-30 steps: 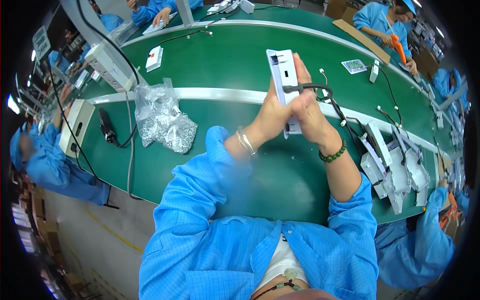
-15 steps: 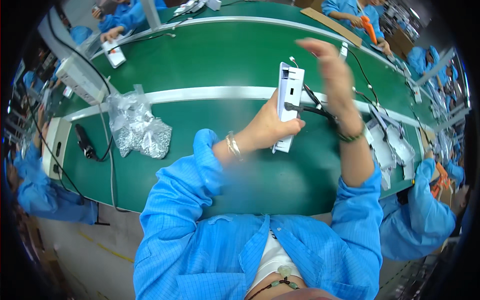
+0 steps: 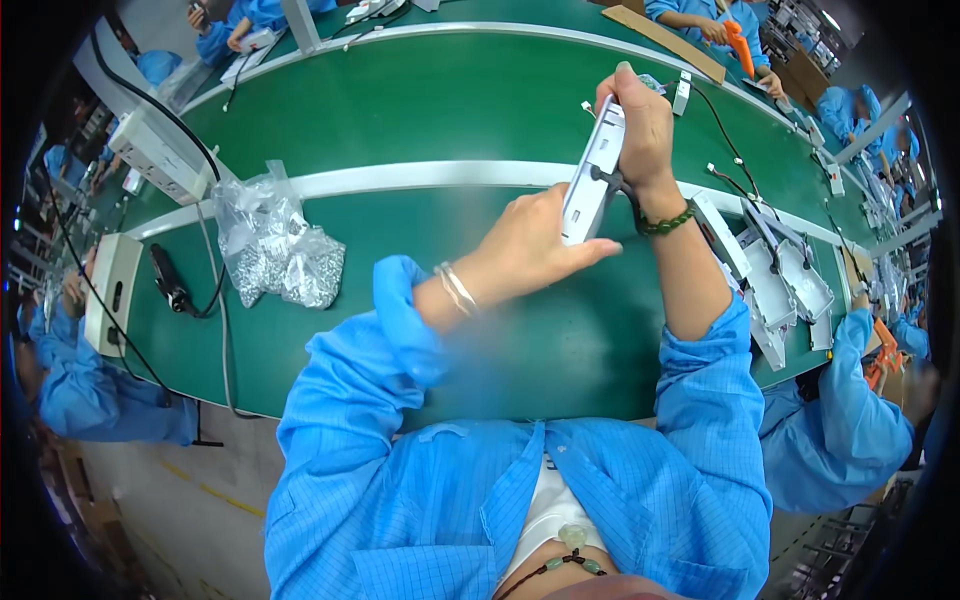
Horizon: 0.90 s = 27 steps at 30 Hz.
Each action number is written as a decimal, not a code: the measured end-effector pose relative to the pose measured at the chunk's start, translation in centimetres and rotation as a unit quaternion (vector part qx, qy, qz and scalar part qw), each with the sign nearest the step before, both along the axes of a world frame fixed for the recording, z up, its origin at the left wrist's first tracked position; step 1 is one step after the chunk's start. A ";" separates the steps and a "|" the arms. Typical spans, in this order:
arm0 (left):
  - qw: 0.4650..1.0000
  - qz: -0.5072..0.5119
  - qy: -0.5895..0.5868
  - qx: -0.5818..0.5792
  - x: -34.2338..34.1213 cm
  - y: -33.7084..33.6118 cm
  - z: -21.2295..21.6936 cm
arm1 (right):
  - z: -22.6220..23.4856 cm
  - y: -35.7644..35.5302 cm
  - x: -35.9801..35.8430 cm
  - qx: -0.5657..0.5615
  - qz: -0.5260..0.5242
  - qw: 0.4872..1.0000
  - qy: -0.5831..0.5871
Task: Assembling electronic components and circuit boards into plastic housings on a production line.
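Observation:
A long white plastic casing (image 3: pixel 597 170) is held tilted above the bench between my two hands. My right hand (image 3: pixel 645 130) grips its upper end, fingers wrapped round the far edge and thumb pointing up. At the lower end, my left hand (image 3: pixel 535 235) is closed against the casing; its thumb stretches out past the bottom, and its other fingers are partly hidden. A black cable (image 3: pixel 622 190) comes out of the casing's side and passes by my right wrist. A small white connector (image 3: pixel 588 107) shows beside the upper end.
A clear bag of small metal parts (image 3: pixel 285 255) lies on the green bench (image 3: pixel 480 370) at left, near a black plug (image 3: pixel 172 285) and a white socket box (image 3: pixel 150 150). More white casings (image 3: pixel 785 285) lie at right. A white rail (image 3: pixel 420 178) crosses the bench. Co-workers sit around.
My right hand has come down from the air onto the casing's upper end. The casing has turned and moved up and right. At the far left, a co-worker's hands and white part have shifted.

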<state>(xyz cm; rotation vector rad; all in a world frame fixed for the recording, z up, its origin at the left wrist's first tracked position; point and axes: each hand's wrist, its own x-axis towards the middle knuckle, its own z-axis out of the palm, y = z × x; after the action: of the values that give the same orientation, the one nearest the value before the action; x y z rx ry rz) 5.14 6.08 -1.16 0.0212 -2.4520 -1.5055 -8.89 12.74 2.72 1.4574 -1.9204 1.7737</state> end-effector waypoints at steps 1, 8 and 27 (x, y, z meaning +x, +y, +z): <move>0.995 0.050 0.015 -0.086 0.1 0.3 0.0 | 0.5 0.2 0.2 -0.003 -0.002 1.000 -0.003; 0.988 0.048 0.066 -0.133 0.5 0.1 0.2 | 1.7 0.5 0.4 0.009 -0.024 0.987 0.159; 0.962 0.146 0.164 -0.160 -0.1 -1.5 0.4 | 2.1 1.4 -0.7 -0.047 -0.093 0.967 0.234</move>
<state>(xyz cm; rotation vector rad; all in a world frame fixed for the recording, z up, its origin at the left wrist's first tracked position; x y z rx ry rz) 5.09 4.60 -0.74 0.0641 -2.2711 -0.8991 -9.60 14.09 4.87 1.4459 -1.6421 1.2780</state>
